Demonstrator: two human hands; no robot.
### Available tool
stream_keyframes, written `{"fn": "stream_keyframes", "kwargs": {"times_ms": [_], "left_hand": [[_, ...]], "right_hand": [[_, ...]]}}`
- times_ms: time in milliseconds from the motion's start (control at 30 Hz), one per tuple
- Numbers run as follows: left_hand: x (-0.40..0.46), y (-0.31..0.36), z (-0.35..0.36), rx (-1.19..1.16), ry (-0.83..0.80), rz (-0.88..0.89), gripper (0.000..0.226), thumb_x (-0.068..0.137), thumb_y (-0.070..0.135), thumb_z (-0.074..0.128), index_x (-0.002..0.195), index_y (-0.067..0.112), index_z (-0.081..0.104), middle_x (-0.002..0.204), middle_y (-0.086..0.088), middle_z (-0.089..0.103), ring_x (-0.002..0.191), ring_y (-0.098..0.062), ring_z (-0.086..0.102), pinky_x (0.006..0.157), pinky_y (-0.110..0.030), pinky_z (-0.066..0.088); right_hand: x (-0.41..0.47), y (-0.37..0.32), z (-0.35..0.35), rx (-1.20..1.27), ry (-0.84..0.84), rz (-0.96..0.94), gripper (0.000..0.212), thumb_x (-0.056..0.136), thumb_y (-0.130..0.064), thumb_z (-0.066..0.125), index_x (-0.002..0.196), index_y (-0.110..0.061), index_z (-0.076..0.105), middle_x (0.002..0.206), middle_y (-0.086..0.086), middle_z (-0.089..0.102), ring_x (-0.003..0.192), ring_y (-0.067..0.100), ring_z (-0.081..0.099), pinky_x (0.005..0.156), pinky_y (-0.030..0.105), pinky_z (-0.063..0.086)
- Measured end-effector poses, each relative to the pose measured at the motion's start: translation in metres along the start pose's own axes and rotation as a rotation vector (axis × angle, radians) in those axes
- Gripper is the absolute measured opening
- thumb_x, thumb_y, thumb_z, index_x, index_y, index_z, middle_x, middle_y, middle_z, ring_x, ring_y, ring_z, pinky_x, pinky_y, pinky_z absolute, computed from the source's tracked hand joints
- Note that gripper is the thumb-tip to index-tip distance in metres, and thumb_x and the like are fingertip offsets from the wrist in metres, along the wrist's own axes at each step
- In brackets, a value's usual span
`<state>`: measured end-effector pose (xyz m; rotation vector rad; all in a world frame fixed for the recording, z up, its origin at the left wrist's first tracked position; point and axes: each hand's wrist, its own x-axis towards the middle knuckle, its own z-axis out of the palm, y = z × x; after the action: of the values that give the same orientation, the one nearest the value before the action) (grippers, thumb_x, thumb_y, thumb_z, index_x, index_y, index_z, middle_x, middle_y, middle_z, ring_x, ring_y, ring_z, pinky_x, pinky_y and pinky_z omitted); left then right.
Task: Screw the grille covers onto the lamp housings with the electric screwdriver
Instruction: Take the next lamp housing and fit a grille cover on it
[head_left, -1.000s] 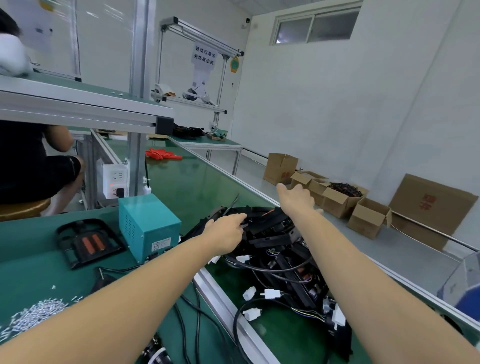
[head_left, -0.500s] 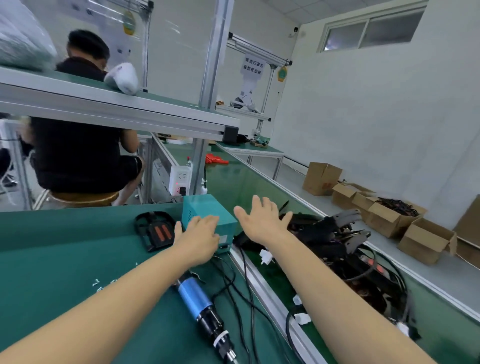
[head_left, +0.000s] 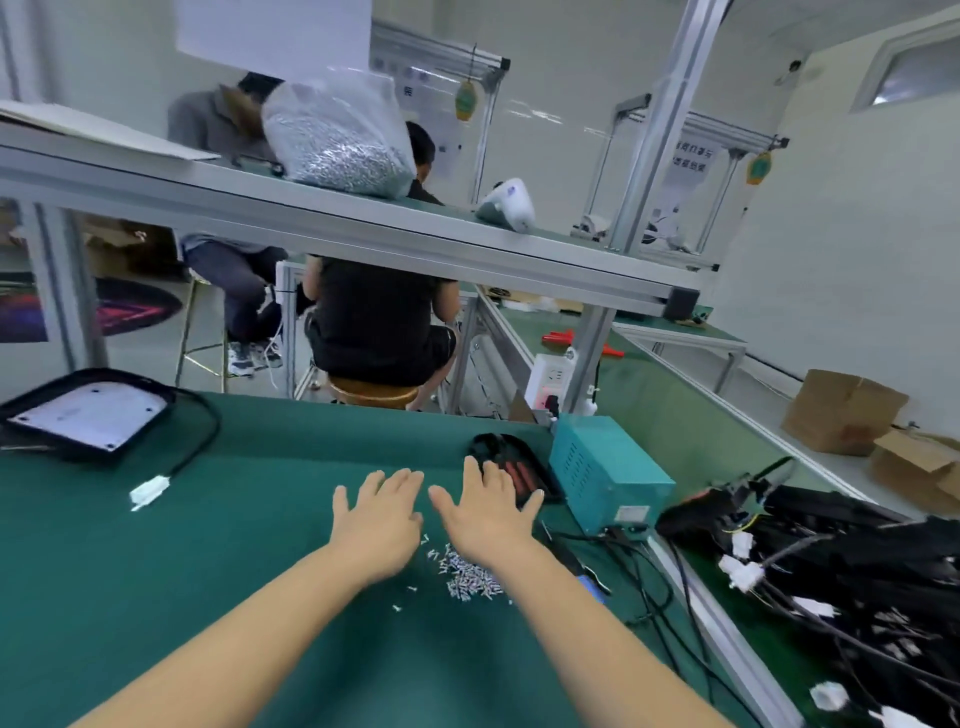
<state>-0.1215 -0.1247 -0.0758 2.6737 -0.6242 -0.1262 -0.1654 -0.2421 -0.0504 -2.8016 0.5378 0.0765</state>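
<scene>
Head view: hovering left hand (head_left: 378, 525) and right hand (head_left: 488, 512) flat, gripping nothing, mid-frame over screws (head_left: 467, 574); screwing not yet beginning.

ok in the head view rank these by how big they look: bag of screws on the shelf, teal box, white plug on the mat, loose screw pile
1. bag of screws
2. teal box
3. loose screw pile
4. white plug

The bag sits farther away than the box, so its real lead may be greater.

Nothing can be read — the hanging white signs (head_left: 688, 161) at upper right carry dark characters too blurred to make out, and the small label (head_left: 632, 514) on the teal power box (head_left: 605, 475) is illegible.
</scene>
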Motion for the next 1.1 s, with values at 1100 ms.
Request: {"fn": "stream_keyframes", "kwargs": {"times_ms": [1100], "left_hand": [[0.011,-0.272,-0.086,0.661,0.319,-0.278,0.044,0.083,0.005,0.050,0.125,0.018,0.050,0.120,0.001,0.054,0.113,-0.019,0.048,0.096,-0.028,0.034]], "right_hand": [[-0.007,-0.123,0.108,-0.128,-0.209,-0.329,0.061,0.102,-0.051,0.027,0.156,-0.028,0.011,0.164,-0.003,-0.003,0.151,0.017,-0.006,0.116,0.058,-0.009]]}}
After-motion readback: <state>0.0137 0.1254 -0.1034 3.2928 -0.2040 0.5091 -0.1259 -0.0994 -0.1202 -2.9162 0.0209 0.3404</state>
